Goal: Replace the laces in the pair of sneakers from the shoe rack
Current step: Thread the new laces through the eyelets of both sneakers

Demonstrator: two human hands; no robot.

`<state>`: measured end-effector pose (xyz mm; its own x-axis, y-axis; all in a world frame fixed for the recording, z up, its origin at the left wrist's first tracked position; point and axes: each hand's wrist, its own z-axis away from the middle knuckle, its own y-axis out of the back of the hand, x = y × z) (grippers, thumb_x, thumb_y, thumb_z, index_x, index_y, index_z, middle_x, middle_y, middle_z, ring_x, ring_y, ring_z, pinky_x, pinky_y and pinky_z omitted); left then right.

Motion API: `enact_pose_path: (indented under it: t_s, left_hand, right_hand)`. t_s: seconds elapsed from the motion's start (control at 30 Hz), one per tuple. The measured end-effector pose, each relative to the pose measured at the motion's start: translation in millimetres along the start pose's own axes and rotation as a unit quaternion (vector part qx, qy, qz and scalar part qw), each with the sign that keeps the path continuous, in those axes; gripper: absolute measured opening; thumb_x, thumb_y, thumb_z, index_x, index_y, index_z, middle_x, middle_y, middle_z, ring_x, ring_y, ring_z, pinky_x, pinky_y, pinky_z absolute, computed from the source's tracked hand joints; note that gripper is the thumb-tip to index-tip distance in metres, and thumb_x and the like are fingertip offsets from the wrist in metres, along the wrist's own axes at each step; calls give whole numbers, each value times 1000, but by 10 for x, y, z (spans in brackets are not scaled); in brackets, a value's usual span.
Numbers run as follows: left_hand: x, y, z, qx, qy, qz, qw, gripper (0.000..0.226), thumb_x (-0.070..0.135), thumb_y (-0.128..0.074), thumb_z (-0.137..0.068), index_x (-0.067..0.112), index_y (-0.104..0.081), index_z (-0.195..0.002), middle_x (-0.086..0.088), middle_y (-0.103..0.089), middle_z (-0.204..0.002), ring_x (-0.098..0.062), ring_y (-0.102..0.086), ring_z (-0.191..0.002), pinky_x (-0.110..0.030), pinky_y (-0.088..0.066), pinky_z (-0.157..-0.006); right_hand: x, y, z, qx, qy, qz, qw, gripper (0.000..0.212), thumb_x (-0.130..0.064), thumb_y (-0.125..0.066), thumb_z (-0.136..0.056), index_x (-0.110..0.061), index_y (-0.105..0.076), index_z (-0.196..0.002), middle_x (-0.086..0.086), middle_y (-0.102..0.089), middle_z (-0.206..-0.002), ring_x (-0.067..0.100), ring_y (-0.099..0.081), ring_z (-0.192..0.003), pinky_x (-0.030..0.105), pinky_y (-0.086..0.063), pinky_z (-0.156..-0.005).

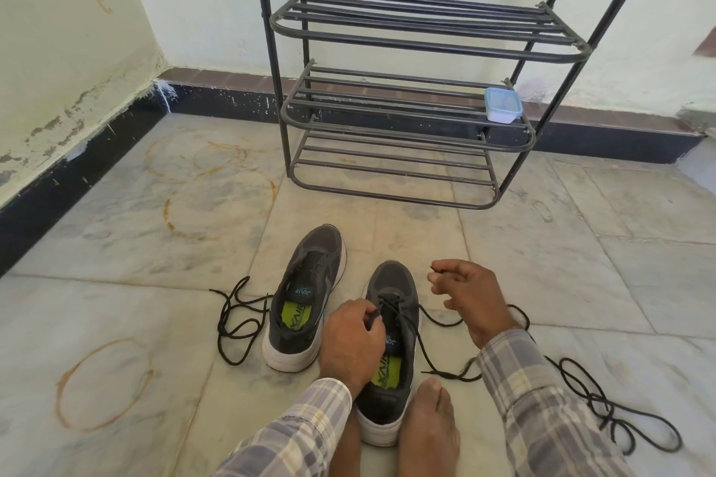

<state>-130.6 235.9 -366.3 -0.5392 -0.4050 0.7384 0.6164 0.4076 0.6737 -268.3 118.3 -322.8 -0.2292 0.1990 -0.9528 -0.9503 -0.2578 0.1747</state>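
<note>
Two dark grey sneakers with white soles stand on the floor. The left sneaker [306,298] has no lace in it. The right sneaker [391,283] sits between my bare feet with a black lace [420,352] partly threaded through its lower eyelets. My left hand [350,341] pinches one end of that lace over the tongue. My right hand [470,300] hovers to the right of the toe and pinches the other lace tip between thumb and fingers. A loose black lace [232,321] lies left of the left sneaker. Another loose lace [604,407] lies on the floor at the right.
A black metal shoe rack [407,135] stands against the far wall; a small lidded plastic box [503,105] sits on one shelf. Marble floor tiles with rust rings [104,383] spread to the left. My bare right foot [430,434] rests beside the right sneaker's heel.
</note>
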Motion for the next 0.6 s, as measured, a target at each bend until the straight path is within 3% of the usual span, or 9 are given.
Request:
enact_pose_path:
  t_s: [0.07, 0.17, 0.23, 0.37, 0.47, 0.6]
  left_hand:
    - [-48, 9, -35, -9, 28, 37, 999, 12, 29, -64, -92, 23, -69, -101, 11, -62, -91, -9, -58, -87, -16, -41, -76]
    - [-131, 20, -125, -51, 88, 140, 985, 10, 24, -71, -87, 20, -76, -95, 9, -72, -84, -9, -66, -81, -20, -51, -74]
    - [-181, 43, -190, -82, 108, 213, 968, 9, 15, -74, -85, 15, -78, -92, 3, -74, -81, -16, -70, -81, -27, -57, -77]
    - [-218, 90, -244, -136, 138, 308, 931, 16, -3, -66, -88, 9, -77, -85, -5, -71, -77, -18, -65, -79, -38, -56, -84]
    - [-228, 100, -239, -160, 145, 329, 919, 23, -3, -61, -91, 12, -76, -82, -3, -70, -74, -17, -65, -77, -33, -55, -80]
    - [-230, 90, -224, -157, 159, 345, 911, 22, -3, -58, -93, 10, -75, -90, -5, -72, -80, -18, -66, -81, -33, -55, -83]
  right_hand:
    - [39, -104, 11, 16, 42, 76, 996, 2, -8, -72, -87, -10, -73, -87, 9, -70, -78, 15, -58, -66, 16, -46, -56]
    - [112, -264, 20, 13, 108, 205, 973, 12, -18, -71, -89, -16, -73, -77, 2, -67, -80, 5, -56, -70, 20, -42, -67]
    - [135, -360, 70, -8, 123, 255, 959, 14, -21, -68, -92, -14, -75, -80, -3, -66, -84, 7, -58, -78, 25, -44, -76]
    - [183, -510, 159, -48, 102, 231, 967, 13, -16, -67, -90, -23, -78, -87, -7, -72, -85, 13, -66, -82, 36, -56, -87]
    - [188, -571, 187, -45, 128, 275, 952, 14, -14, -68, -89, -16, -79, -96, -4, -74, -94, 13, -66, -89, 31, -53, -92]
    - [164, -585, 233, -59, 158, 394, 904, 18, -20, -62, -89, -16, -78, -96, 0, -73, -97, 19, -65, -90, 31, -53, -84]
